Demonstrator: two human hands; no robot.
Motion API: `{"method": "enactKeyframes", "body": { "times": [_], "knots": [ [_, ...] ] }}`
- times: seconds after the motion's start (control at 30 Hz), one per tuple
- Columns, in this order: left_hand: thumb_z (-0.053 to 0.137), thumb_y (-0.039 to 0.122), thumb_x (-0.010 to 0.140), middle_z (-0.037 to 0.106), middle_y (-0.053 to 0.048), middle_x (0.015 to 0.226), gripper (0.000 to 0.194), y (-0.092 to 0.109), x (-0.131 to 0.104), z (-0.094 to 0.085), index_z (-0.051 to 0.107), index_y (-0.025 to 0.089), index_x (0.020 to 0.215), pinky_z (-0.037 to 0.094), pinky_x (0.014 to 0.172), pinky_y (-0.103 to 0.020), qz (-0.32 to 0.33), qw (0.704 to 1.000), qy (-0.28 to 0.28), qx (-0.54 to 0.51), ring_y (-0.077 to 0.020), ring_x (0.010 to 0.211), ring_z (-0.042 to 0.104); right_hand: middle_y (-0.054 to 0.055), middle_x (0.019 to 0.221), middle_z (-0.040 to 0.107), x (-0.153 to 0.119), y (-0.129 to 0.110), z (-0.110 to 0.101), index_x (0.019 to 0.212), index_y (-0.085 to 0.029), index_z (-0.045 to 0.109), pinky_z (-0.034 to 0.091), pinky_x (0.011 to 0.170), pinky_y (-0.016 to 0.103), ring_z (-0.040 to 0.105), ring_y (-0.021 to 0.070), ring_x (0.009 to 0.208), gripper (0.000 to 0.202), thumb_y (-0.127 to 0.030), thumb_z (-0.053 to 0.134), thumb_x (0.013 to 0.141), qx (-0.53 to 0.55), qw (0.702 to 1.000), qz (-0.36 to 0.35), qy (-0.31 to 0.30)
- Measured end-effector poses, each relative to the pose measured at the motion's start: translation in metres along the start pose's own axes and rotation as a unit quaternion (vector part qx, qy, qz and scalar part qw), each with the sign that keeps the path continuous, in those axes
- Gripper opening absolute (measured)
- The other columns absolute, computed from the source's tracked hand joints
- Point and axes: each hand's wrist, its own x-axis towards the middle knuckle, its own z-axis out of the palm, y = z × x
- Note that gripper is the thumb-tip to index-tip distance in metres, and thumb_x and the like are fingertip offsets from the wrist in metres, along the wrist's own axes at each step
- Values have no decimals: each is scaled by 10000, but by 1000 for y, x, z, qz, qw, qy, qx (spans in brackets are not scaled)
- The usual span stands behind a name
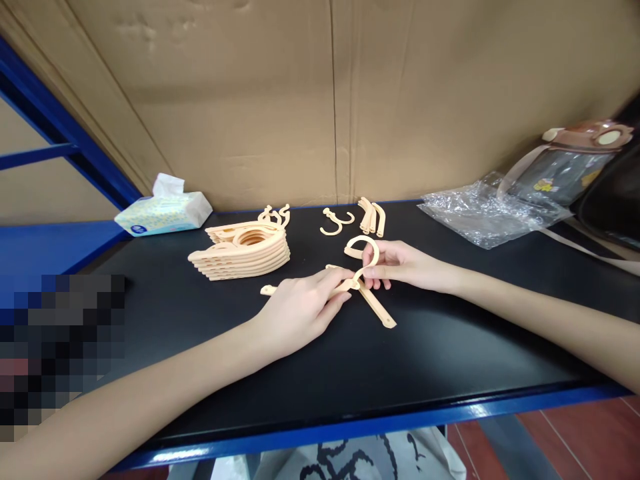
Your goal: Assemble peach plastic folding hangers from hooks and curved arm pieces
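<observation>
My left hand (307, 303) is closed on a cream plastic hanger arm (345, 287), whose far end pokes out on the left. Between thumb and fingers, my right hand (393, 263) pinches a curved cream hanger hook (373, 248). The hook's lower end meets the arm at a small round joint. Beneath both hands a flat cream strip (379, 308) lies slantwise on the table. Behind the hook another cream piece is partly hidden. To the left sits a stack of folded cream hangers (245, 257).
Loose hooks (337, 220) and several curved strips (370, 217) lie at the back, with more hooks (274, 215) behind the stack. A tissue pack (165, 212) stands at the left. Clear plastic wrap (493, 210) and a strapped bottle (565, 167) are at the right. Cardboard (250, 100) backs the black table (400, 373).
</observation>
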Motion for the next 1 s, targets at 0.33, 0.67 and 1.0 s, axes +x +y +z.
{"method": "enactKeyframes", "body": {
  "times": [0.33, 0.67, 1.0],
  "knots": [
    [419, 250, 940, 627, 30, 1005, 191, 0, 0, 0, 486, 242, 1119, 423, 566, -203, -7, 1000, 14, -2, -114, 699, 601, 9, 788, 640, 0, 2, 0, 903, -174, 511, 456, 551, 207, 583, 95, 678, 222, -389, 551, 863, -5, 1000, -8, -1],
    [453, 181, 913, 588, 7, 1160, 267, -6, 2, 3, 466, 229, 1176, 465, 768, -251, 59, 997, 36, 30, -145, 950, 589, 31, 887, 642, 1, 1, 5, 1037, -181, 483, 461, 530, 203, 578, 91, 673, 215, -323, 518, 878, 30, 998, 19, 55],
    [432, 207, 923, 608, -32, 1036, 315, -6, 3, 2, 467, 189, 1236, 467, 798, -309, 65, 994, 36, 75, -172, 883, 548, -10, 719, 606, 0, -2, 2, 1166, -193, 484, 471, 525, 184, 580, 93, 642, 369, -307, 588, 830, 79, 993, 47, 69]
  ]
}}
